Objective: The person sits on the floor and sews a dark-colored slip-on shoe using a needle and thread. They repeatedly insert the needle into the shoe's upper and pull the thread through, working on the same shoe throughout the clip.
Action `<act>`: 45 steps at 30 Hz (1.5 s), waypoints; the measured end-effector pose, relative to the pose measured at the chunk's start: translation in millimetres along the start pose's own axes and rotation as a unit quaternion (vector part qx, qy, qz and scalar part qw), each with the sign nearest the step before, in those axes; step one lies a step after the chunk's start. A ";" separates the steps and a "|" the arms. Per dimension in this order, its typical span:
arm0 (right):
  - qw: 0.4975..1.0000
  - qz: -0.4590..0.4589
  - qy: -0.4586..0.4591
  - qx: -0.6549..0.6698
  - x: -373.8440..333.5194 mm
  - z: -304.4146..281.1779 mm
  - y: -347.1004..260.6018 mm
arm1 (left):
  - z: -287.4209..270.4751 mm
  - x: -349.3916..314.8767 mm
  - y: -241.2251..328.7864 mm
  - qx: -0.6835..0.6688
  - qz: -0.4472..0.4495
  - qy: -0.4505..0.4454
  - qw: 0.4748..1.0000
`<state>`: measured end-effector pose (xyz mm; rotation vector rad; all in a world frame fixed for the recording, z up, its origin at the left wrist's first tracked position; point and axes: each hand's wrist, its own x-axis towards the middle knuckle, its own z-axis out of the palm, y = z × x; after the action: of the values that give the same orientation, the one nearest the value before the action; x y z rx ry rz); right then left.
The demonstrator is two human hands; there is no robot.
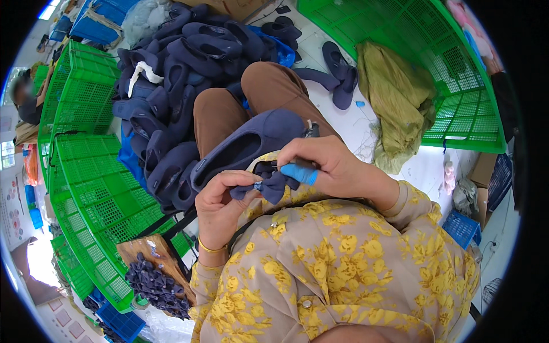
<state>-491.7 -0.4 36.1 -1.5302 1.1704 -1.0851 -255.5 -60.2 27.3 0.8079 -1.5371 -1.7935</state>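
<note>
A dark navy fabric bow (pixel 274 188) is pinched at its left side between the thumb and fingers of my left hand (pixel 219 207). My right hand (pixel 327 164), with a blue cover on one finger, is closed in a pinch right beside the bow's upper edge. What it grips there is too small to make out. Across my lap, just beyond both hands, lies a navy slip-on shoe (pixel 251 145), its opening facing up and its toe to the right.
A large heap of navy shoes (pixel 200 51) lies past my knees. Green plastic crates (pixel 108 211) stand at left, another green crate (pixel 463 114) at right with an olive cloth sack (pixel 394 97). Several small bows (pixel 154 286) sit on a wooden board (pixel 146 251) by my left elbow.
</note>
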 end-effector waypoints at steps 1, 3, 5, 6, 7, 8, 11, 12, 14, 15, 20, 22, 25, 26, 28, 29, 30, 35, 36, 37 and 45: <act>1.000 -0.020 -0.019 -0.008 0.5 -0.3 -1.6 | -0.5 -0.1 -0.8 -0.002 0.006 -0.013 1.000; 0.998 -0.032 -0.039 -0.028 0.6 2.2 -1.2 | -1.6 0.2 -2.4 0.011 0.023 -0.024 0.999; 0.995 -0.043 -0.063 -0.061 0.7 2.0 -1.4 | -2.9 -0.1 -3.1 0.023 0.033 -0.031 0.999; 0.994 -0.061 -0.058 -0.070 0.1 2.4 0.9 | -3.5 -0.3 -3.5 0.027 0.033 -0.035 0.998; 0.992 -0.080 -0.054 -0.079 -0.8 3.4 4.5 | -4.1 -0.7 -4.0 0.031 0.034 -0.038 0.998; 0.990 -0.099 -0.049 -0.088 -1.7 3.7 6.5 | -4.5 -1.0 -4.5 0.033 0.035 -0.042 0.998; 0.985 -0.108 -0.067 -0.118 -4.3 1.1 4.6 | -6.2 -2.9 -6.0 0.036 0.039 -0.054 0.997; 0.985 -0.088 -0.084 -0.121 -3.4 -1.0 1.2 | -8.0 -3.7 -7.5 0.031 0.039 -0.055 0.997; 0.984 -0.046 -0.120 -0.127 -1.3 -5.6 -7.2 | -10.6 -4.6 -9.1 0.024 0.041 -0.060 0.997; 0.984 -0.053 -0.117 -0.126 -2.0 -6.1 -7.9 | -11.1 -4.5 -9.6 0.020 0.044 -0.065 0.997; 0.982 -0.069 -0.119 -0.129 -3.7 -8.2 -10.7 | -13.1 -5.0 -9.6 0.023 0.044 -0.081 0.995; 0.979 -0.070 -0.127 -0.141 -3.2 -8.6 -12.5 | -12.7 -5.3 -8.9 0.021 0.037 -0.079 0.996; 0.975 -0.073 -0.140 -0.156 -3.0 -8.2 -13.6 | -13.9 -5.6 -10.0 0.010 0.032 -0.090 0.995; 0.974 -0.074 -0.144 -0.160 -3.0 -8.1 -13.9 | -13.6 -5.4 -10.2 0.008 0.029 -0.094 0.995; 0.964 -0.065 -0.176 -0.188 0.1 -10.3 -19.7 | -12.9 -6.2 -10.2 0.005 0.022 -0.098 0.995; 0.958 -0.062 -0.192 -0.201 1.6 -11.4 -21.1 | -11.6 -6.5 -8.9 0.007 0.014 -0.099 0.995; 0.963 -0.064 -0.189 -0.183 1.9 -11.8 -19.4 | -9.2 -5.6 -7.4 0.007 0.008 -0.102 0.995; 0.981 -0.092 -0.150 -0.082 -3.1 -6.8 2.1 | -5.3 -7.3 -12.5 -0.034 -0.012 -0.110 0.993; 0.982 -0.083 -0.155 -0.075 -4.8 -6.3 3.8 | -5.0 -8.5 -14.6 -0.039 -0.015 -0.111 0.993; 0.982 -0.074 -0.161 -0.067 -6.4 -5.9 5.0 | -4.4 -10.0 -16.0 -0.043 -0.017 -0.111 0.993; 0.988 -0.033 -0.148 -0.010 -19.4 7.5 14.2 | 1.7 -19.4 -16.7 -0.066 -0.086 -0.085 0.991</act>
<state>-490.4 17.5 18.4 -1.6899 0.9338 -0.8544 -246.2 -41.9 11.9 0.7592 -1.4710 -2.1133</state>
